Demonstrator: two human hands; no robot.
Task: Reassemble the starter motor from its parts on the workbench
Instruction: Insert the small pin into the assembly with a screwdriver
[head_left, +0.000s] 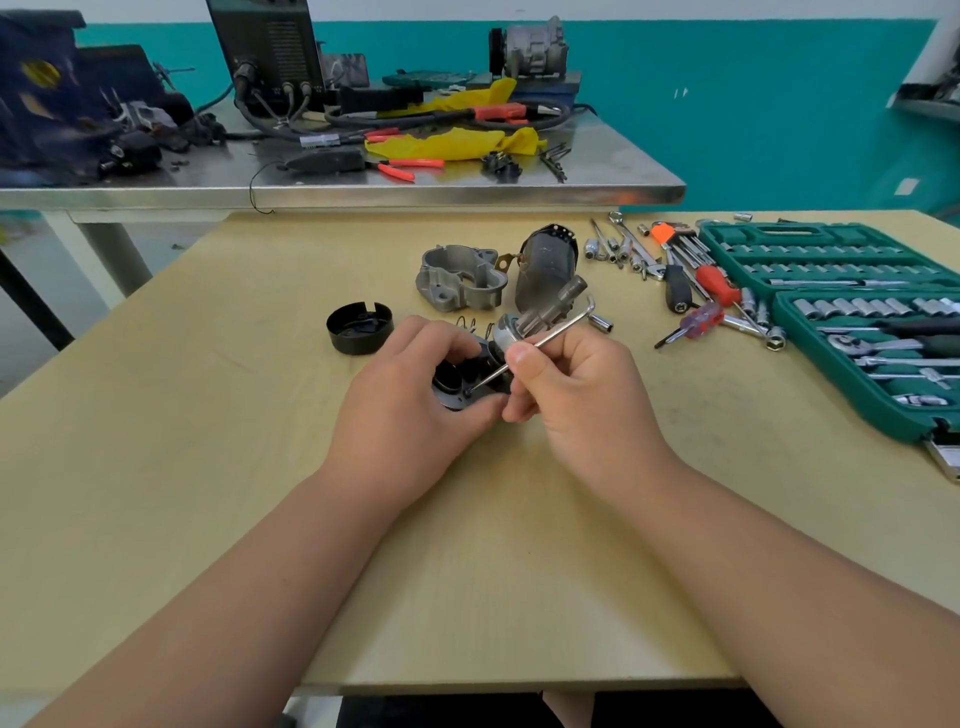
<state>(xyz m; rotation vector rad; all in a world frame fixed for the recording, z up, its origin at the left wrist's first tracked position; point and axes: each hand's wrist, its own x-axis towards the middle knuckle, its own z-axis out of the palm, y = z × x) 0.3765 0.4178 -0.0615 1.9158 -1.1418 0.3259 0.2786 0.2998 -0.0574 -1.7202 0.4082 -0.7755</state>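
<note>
The left hand (415, 395) wraps its grip round the black end of the motor sub-assembly (457, 382), held just above the worktop (208, 467) at centre. The right hand (576, 395) closes its grip in a pinch on the long leg of an L-shaped hex key (540, 343), whose tip meets a screw (467, 391) on the part's near face. The key's long axis runs from the near-left tip to the far-right bend. The sub-assembly seems to point far-right too. Turning likely depends on keeping that tip seated.
</note>
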